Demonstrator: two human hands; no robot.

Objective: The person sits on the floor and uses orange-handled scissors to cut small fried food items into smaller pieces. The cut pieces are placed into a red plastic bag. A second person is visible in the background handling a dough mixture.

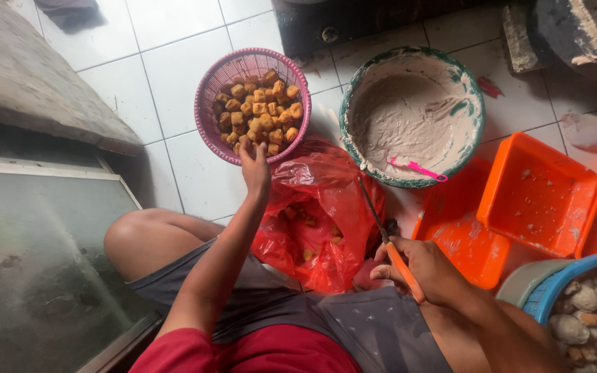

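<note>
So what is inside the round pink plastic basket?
The round pink plastic basket holds golden-brown fried cubes. The left hand reaches over its near rim, covering a few; lower layers are hidden.
</note>
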